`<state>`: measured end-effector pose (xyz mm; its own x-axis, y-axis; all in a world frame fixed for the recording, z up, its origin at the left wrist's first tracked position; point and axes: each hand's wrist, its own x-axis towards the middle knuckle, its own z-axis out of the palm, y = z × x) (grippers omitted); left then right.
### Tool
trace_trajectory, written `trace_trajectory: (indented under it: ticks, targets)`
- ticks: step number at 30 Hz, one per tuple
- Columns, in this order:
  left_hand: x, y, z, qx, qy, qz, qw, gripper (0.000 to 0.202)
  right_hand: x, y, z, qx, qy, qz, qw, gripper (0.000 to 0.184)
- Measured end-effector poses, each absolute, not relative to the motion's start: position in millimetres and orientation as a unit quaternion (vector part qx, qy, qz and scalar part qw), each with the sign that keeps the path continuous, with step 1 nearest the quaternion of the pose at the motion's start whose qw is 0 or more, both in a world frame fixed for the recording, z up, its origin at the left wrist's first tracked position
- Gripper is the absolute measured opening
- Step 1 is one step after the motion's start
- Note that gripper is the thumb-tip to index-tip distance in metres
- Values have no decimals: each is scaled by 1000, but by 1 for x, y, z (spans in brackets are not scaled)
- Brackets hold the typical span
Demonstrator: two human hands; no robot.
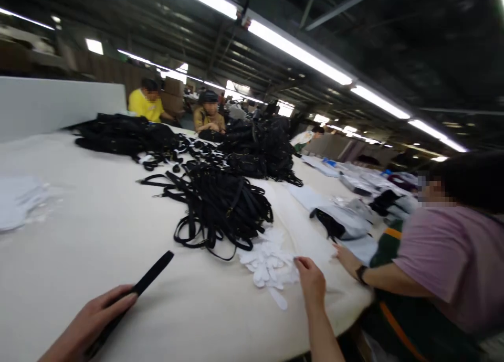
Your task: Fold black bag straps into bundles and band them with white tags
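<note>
Cream work table (59, 267) under everything. Black strap heap (220, 210) lies forward of both hands, ahead and right of the left hand (88, 320). Left hand closed firmly around a black webbing strap (153, 272), free end pointing forward. Right hand (311, 280) half open, holding nothing, fingertips just beside white fabric pieces (268, 262) on its left. Co-worker's hand (346, 259) rests just right of it.

A black webbing strap (151, 273) is gripped by the left hand (88, 322) at eight o'clock. The right hand (311, 280) is held at five o'clock, just beside white fabric pieces (268, 262) on the table (59, 278), and a heap of black straps (216, 210) is laid at twelve o'clock from them.
</note>
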<state>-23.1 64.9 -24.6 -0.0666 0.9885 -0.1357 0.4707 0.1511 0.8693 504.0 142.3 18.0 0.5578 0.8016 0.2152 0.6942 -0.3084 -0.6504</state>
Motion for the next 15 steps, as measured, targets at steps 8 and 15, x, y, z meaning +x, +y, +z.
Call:
trace_trajectory:
  ticks: [8, 15]
  targets:
    - [-15, 64, -15, 487, 576, 364, 546, 50, 341, 127, 8, -578, -479, 430, 502, 41]
    - [-6, 59, -14, 589, 512, 365, 508, 51, 207, 95, -15, -456, -448, 652, 408, 22]
